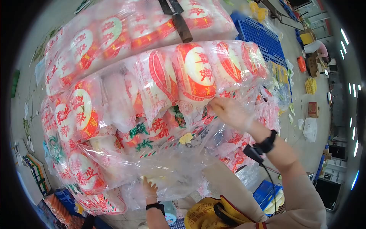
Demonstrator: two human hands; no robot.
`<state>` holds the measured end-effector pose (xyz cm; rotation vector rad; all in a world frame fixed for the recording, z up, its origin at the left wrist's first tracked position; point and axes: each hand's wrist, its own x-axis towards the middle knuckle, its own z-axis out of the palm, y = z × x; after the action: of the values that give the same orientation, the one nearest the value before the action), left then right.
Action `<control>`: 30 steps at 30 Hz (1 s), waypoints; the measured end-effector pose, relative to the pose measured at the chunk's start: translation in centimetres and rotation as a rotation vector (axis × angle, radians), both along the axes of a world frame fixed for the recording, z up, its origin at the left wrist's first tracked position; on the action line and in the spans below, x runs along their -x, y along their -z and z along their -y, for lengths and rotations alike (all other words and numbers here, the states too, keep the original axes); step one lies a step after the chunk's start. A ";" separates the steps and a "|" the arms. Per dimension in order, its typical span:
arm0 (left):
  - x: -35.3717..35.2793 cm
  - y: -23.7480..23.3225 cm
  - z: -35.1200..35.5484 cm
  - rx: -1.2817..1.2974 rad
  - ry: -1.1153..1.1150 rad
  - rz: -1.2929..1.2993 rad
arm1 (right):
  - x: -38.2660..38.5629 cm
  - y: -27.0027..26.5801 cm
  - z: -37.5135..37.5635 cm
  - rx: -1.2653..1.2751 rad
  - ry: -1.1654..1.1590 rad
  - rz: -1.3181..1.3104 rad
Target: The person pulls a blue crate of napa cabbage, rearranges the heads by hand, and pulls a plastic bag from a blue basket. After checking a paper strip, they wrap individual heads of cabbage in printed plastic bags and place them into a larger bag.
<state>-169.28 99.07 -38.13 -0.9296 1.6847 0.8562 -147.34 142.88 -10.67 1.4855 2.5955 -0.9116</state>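
Note:
My right hand reaches in from the right, its fingers curled and pinched at the loose lower end of a printed plastic bag with a pale vegetable inside, which looks like a cabbage. Low in the view is my left hand, fingers spread, against the clear plastic film that hangs over the front of the pile. Rows of similar bagged vegetables with red and orange print are stacked around. A knife with a dark wooden handle lies on top of the rear row.
Blue plastic pallets stand behind the pile to the right. Crumpled printed bags lie near my right forearm. A blue crate sits low at right. Further off, a person bends near cardboard boxes. Leaf scraps litter the floor.

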 end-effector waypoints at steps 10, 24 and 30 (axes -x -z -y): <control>2.6 -29.2 -26.6 -0.834 1.345 -0.911 | 2.7 1.1 -1.3 -0.544 0.224 -0.442; 8.6 -22.4 -43.6 -1.117 1.071 -1.135 | 4.5 5.5 4.9 0.466 0.006 -0.618; 7.5 -23.5 -37.5 -1.010 1.500 -1.545 | 8.6 6.5 6.5 1.506 0.937 -1.558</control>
<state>-176.78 136.55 -14.58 1.9602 1.8739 1.0128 -155.93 136.34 -17.13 1.2255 -0.1035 -3.6115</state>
